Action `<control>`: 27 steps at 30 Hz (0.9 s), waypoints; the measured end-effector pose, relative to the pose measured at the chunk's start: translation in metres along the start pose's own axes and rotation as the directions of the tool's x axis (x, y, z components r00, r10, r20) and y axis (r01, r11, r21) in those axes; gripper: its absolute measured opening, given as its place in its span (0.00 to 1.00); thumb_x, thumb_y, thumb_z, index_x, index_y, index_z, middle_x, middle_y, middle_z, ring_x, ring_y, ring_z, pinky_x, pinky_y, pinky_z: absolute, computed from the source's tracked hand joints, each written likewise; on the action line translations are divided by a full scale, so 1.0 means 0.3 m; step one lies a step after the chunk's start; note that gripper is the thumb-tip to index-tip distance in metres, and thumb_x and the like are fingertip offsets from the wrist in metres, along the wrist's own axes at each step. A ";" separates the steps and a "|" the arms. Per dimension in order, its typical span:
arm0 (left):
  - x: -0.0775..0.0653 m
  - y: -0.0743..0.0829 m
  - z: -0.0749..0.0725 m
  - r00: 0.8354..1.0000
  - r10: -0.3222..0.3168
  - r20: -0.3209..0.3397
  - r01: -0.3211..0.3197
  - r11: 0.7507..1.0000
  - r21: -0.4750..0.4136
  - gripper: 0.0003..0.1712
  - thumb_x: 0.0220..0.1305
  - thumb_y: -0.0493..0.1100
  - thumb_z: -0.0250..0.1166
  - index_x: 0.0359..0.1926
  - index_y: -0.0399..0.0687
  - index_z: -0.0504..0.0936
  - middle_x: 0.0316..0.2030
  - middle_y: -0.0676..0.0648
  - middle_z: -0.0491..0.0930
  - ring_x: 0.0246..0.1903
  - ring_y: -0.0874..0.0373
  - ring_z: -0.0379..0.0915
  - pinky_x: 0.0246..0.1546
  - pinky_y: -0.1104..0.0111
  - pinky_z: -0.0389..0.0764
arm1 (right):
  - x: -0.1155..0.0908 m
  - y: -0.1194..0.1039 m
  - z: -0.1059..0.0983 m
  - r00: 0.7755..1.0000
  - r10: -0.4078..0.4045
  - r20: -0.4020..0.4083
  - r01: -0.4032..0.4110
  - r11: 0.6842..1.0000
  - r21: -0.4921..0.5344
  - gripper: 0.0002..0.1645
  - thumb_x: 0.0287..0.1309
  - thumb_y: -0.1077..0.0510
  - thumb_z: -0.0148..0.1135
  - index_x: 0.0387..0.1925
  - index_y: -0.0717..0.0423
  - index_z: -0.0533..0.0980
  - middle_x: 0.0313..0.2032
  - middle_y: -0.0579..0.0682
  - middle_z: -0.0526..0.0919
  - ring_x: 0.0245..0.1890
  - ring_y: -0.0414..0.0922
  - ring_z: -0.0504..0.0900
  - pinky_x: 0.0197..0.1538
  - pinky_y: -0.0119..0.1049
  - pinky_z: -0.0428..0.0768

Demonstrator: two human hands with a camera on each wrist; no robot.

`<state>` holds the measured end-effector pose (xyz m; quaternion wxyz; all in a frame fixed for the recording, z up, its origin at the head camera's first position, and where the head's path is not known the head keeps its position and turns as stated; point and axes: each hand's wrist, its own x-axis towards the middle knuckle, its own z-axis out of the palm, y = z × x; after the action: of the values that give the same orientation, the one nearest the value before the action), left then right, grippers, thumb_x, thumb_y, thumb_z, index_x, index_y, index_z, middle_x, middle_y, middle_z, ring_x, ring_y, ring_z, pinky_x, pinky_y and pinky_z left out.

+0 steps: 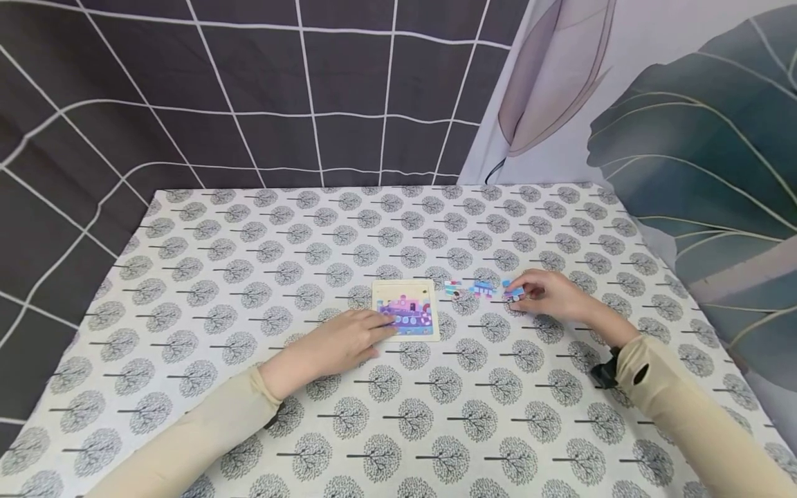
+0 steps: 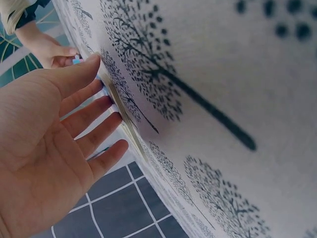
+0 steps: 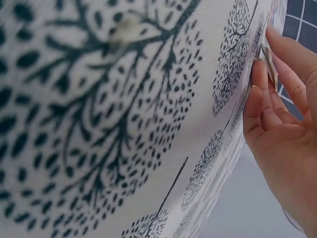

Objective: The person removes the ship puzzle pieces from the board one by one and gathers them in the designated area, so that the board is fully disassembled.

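Note:
A square jigsaw puzzle (image 1: 405, 282) with a pale frame lies flat mid-table in the head view, showing a purple and pink ship over blue water. My left hand (image 1: 345, 339) rests its fingertips on the puzzle's left edge; in the left wrist view that hand (image 2: 59, 129) has its fingers loosely extended. To the right of the puzzle, my right hand (image 1: 551, 294) pinches a blue and purple puzzle piece (image 1: 512, 291) between thumb and fingers, close over the cloth. The right wrist view shows this piece (image 3: 270, 67) edge-on at the fingertips.
Two loose puzzle pieces lie between the frame and my right hand: a small multicoloured piece (image 1: 452, 288) and a blue-purple piece (image 1: 483, 288). A tree-print tablecloth (image 1: 386, 443) covers the table. Behind it hang a dark checked curtain (image 1: 261, 90) and a leaf-patterned curtain (image 1: 685, 152).

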<state>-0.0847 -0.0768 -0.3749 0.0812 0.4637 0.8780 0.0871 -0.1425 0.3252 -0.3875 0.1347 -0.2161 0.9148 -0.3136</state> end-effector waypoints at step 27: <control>-0.006 0.002 -0.011 1.000 -0.015 0.015 0.014 0.999 0.035 0.28 0.62 0.49 0.59 0.61 0.43 0.71 0.63 0.43 0.68 0.61 0.48 0.66 0.67 0.54 0.60 | -0.030 -0.015 -0.039 1.000 0.029 0.004 -0.029 0.999 -0.044 0.20 0.50 0.57 0.69 0.45 0.60 0.78 0.38 0.50 0.82 0.37 0.40 0.80 0.46 0.30 0.81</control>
<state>-0.0840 -0.0782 -0.3714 0.0803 0.4593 0.8820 0.0674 -0.1380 0.3324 -0.3748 0.1364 -0.2063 0.9243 -0.2907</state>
